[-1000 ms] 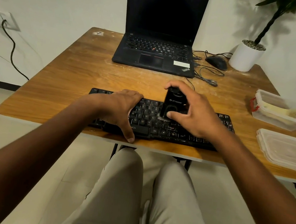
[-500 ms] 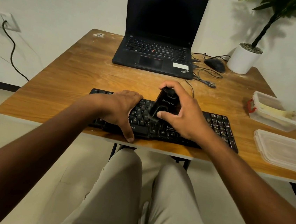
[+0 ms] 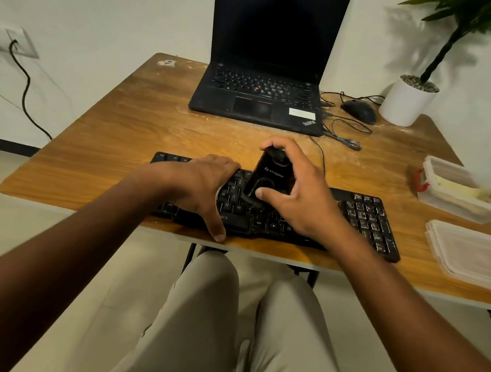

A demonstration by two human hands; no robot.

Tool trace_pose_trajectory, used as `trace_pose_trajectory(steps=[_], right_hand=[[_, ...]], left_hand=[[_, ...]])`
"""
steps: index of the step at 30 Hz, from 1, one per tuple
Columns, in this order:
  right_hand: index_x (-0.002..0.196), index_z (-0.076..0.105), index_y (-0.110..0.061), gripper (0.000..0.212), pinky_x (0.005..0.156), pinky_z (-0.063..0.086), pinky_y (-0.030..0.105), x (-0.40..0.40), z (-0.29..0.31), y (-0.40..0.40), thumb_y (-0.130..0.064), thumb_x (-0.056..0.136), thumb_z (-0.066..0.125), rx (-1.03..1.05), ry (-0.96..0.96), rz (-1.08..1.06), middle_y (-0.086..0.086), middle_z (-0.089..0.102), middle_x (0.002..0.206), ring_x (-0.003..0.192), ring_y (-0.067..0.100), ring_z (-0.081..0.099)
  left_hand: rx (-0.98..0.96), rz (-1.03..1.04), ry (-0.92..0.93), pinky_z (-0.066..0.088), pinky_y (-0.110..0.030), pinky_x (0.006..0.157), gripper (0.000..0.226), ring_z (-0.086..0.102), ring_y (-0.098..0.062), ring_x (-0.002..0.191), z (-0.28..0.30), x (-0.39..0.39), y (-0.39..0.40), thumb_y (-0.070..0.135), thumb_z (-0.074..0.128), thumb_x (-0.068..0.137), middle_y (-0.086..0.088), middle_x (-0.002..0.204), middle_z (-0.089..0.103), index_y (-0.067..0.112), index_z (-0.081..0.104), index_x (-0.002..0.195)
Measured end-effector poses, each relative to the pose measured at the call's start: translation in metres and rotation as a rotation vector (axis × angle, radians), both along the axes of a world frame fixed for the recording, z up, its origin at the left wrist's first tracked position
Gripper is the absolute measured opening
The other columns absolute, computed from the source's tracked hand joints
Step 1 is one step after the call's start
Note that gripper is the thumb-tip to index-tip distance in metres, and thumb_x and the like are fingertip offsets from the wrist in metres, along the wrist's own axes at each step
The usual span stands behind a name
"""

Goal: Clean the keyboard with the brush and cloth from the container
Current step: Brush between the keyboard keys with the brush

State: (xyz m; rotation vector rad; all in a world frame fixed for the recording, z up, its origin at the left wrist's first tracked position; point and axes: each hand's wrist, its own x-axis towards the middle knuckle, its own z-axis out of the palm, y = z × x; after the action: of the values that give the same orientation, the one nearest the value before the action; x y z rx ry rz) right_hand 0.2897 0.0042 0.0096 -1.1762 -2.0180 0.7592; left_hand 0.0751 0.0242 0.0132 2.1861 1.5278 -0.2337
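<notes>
We're in the brushing stage, and the right hand [image 3: 295, 191] grips the black brush [image 3: 271, 178] with fingers over its top and thumb on its near face, bristle end down on the keys near the middle of the keyboard [image 3: 365, 216]. Compared with 1 second ago, the brush has travelled to the left along the rows, from right of centre toward the letter keys just beside the left hand [image 3: 204, 187], and it now leans more, top tipped away from us. That tells us the sweep is working leftward across the board, so the right-hand block of keys looks to be covered and the left part is what remains. The left hand has not shifted: it lies flat and relaxed on the left half of the keyboard, thumb hooked over the near edge, pinning the board to the surface [image 3: 97, 140] without grasping anything. We judge that this hand will need to move aside soon, because it covers keys the brush has yet to reach. The open container [image 3: 456, 189] sits well apart at the right edge with something pale yellow inside, perhaps the cloth, and its lid [image 3: 473, 255] lies nearer to us.
</notes>
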Motion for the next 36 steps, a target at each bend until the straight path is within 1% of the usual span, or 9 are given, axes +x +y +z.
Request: trace_pose_trajectory(steps=[5,9,12,16,19,25,28,32,36], right_hand=[[0.131,0.043,-0.050,0.068,0.059,0.062,0.031,0.034,0.017,-0.001,-0.008,0.089,0.076,-0.060,-0.286,0.028,-0.010,0.059,0.106,0.085,0.011,0.065],[0.134,0.040,-0.052,0.071,0.057,0.047,0.023,0.039,0.036,0.007,-0.009,0.090,0.075,0.016,-0.516,0.054,-0.011,0.055,0.104,0.081,0.004,0.055],[0.133,0.045,-0.048,0.069,0.054,0.051,0.020,0.024,0.034,0.004,-0.009,0.087,0.078,0.039,-0.248,0.012,-0.007,0.059,0.111,0.080,0.004,0.058],[0.128,0.050,-0.037,0.066,0.078,0.059,0.021,0.006,0.005,-0.001,-0.002,0.081,0.080,-0.031,0.123,0.002,-0.020,0.055,0.113,0.101,-0.003,0.060],[0.127,0.049,-0.040,0.066,0.072,0.059,0.019,0.021,-0.003,-0.002,-0.003,0.082,0.080,-0.045,0.028,-0.015,-0.016,0.057,0.113,0.097,-0.003,0.062],[0.132,0.043,-0.050,0.069,0.060,0.057,0.032,0.059,0.032,-0.001,-0.007,0.089,0.076,0.010,-0.460,0.015,-0.001,0.062,0.109,0.081,0.010,0.060],[0.133,0.044,-0.050,0.069,0.056,0.050,0.019,0.048,0.038,-0.001,-0.010,0.088,0.078,0.044,-0.347,-0.011,-0.003,0.060,0.113,0.083,0.004,0.059],[0.130,0.048,-0.044,0.066,0.063,0.063,0.028,0.003,0.020,-0.012,-0.005,0.085,0.078,-0.026,-0.017,0.066,-0.008,0.061,0.110,0.089,0.012,0.067],[0.133,0.046,-0.040,0.064,0.062,0.057,0.019,-0.005,0.007,-0.015,-0.004,0.088,0.075,-0.023,-0.100,0.155,-0.014,0.062,0.103,0.086,0.003,0.065]], left_hand=[[-0.006,-0.006,0.001,0.014,-0.038,0.126,0.145,0.009,-0.021,0.156,0.000,-0.001,0.000,0.051,0.097,0.057,0.002,0.171,0.011,0.023,0.004,0.165],[0.002,-0.005,-0.009,0.019,-0.039,0.124,0.141,0.017,-0.021,0.153,0.001,-0.001,0.000,0.049,0.097,0.057,0.002,0.168,0.018,0.023,0.008,0.163],[0.000,-0.010,0.000,0.016,-0.038,0.125,0.144,0.012,-0.021,0.156,0.001,-0.002,0.000,0.050,0.097,0.057,0.002,0.170,0.013,0.024,0.005,0.164],[-0.011,-0.004,0.012,0.013,-0.038,0.126,0.146,0.005,-0.022,0.158,0.001,-0.001,-0.001,0.052,0.096,0.058,0.002,0.172,0.005,0.025,0.000,0.165],[-0.006,-0.010,0.016,0.014,-0.039,0.126,0.147,0.007,-0.022,0.157,0.000,-0.001,0.001,0.054,0.096,0.057,0.002,0.172,0.007,0.024,0.001,0.165],[-0.007,-0.009,-0.008,0.020,-0.038,0.125,0.143,0.017,-0.022,0.153,0.001,-0.001,0.001,0.050,0.097,0.057,0.000,0.168,0.017,0.022,0.007,0.164],[-0.005,-0.008,-0.012,0.017,-0.038,0.126,0.144,0.013,-0.022,0.155,0.001,-0.001,0.000,0.050,0.097,0.058,0.001,0.170,0.013,0.022,0.005,0.164],[-0.001,-0.010,-0.030,0.019,-0.041,0.125,0.141,0.015,-0.022,0.154,0.001,-0.002,0.000,0.051,0.097,0.056,0.001,0.168,0.018,0.026,0.010,0.164],[0.007,-0.021,-0.050,0.025,-0.043,0.125,0.134,0.023,-0.021,0.149,0.001,-0.001,0.000,0.050,0.098,0.055,0.002,0.162,0.029,0.026,0.019,0.160]])
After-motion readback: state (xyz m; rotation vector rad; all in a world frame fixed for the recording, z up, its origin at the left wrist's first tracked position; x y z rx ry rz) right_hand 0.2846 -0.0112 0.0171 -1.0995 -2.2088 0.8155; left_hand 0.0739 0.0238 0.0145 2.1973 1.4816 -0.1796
